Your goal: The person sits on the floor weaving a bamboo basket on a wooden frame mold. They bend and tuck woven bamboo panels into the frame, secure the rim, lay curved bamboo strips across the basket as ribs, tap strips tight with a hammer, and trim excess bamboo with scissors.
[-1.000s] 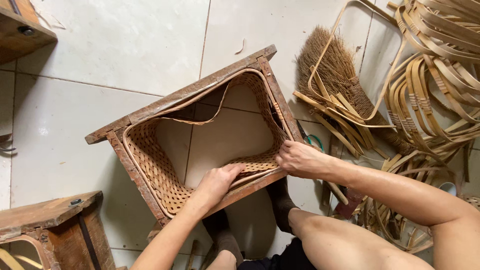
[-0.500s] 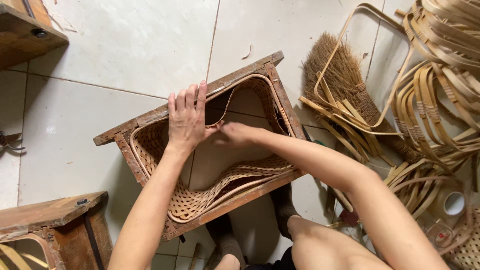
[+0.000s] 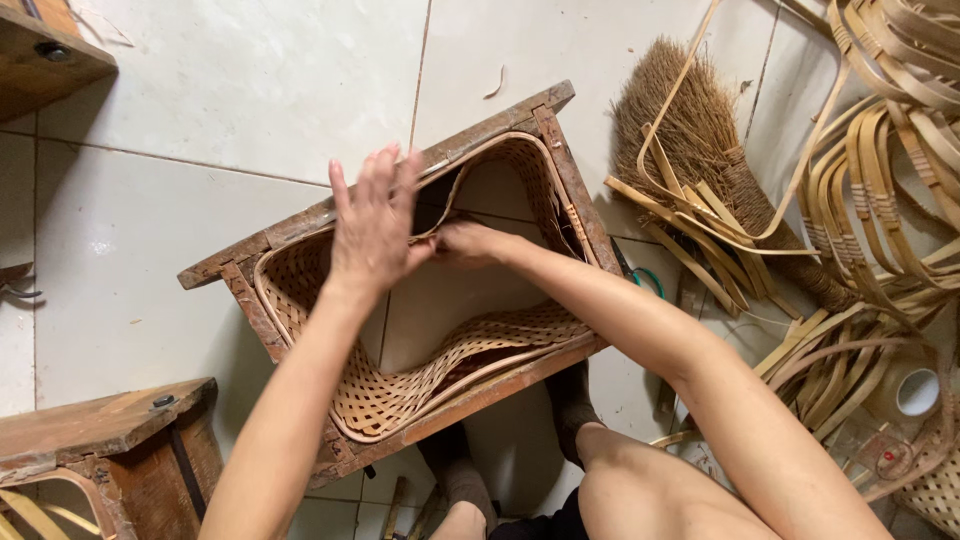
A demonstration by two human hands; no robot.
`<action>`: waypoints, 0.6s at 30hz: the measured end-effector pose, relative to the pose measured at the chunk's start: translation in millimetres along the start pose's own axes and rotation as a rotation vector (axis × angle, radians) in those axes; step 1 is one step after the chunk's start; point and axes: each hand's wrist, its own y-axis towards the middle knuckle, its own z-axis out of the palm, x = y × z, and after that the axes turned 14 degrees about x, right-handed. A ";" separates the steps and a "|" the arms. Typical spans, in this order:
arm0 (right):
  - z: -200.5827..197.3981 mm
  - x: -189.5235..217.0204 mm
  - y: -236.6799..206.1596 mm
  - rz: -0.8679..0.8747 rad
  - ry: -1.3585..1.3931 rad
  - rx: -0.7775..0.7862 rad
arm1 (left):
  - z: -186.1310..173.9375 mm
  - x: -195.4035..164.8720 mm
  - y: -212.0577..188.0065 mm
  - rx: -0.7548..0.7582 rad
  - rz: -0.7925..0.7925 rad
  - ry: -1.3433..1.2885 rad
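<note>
A rough wooden box frame (image 3: 470,150) lies on the tiled floor with a woven rattan band (image 3: 400,400) fitted around its inside. My left hand (image 3: 375,225) rests flat over the frame's far side, fingers spread and pressing the rattan rim against the wood. Just to its right, my right hand (image 3: 470,243) reaches inside the frame and pinches the same far stretch of the woven band. The near stretch of the band bulges inward in a wave.
A straw hand broom (image 3: 700,130) lies right of the frame among loose rattan strips (image 3: 880,170). A tape roll (image 3: 915,392) sits at far right. Wooden stools stand at lower left (image 3: 100,440) and upper left (image 3: 45,50). My knee (image 3: 640,490) is below.
Both hands left the frame's near side and moved to its far side, where they press the rattan rim. The view has shifted slightly.
</note>
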 end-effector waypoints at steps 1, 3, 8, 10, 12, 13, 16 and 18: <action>-3.5 2.6 -5.1 0.038 -0.093 0.042 | -9.2 -10.9 -11.1 -0.075 0.072 -0.104; -7.4 8.4 -25.3 0.116 -0.268 0.122 | -25.3 -36.3 -46.6 -0.059 0.229 -0.384; -20.6 21.7 -100.2 0.129 -0.584 0.203 | -11.9 -71.0 -111.2 0.628 0.210 -1.025; -23.9 29.9 -125.8 0.121 -0.557 0.313 | 6.1 -84.9 -117.0 0.580 0.130 -1.004; -17.3 38.7 -149.9 0.070 -0.687 0.398 | 20.7 -95.2 -122.0 0.504 0.086 -0.982; -9.4 43.4 -160.6 0.086 -0.879 0.443 | 26.0 -99.0 -124.5 0.448 0.076 -0.969; 14.7 46.0 -182.2 0.205 -1.260 0.707 | 34.0 -103.7 -134.9 0.368 0.074 -0.869; 25.1 35.9 -188.2 0.231 -1.355 0.776 | 35.9 -103.1 -139.9 0.356 0.068 -0.785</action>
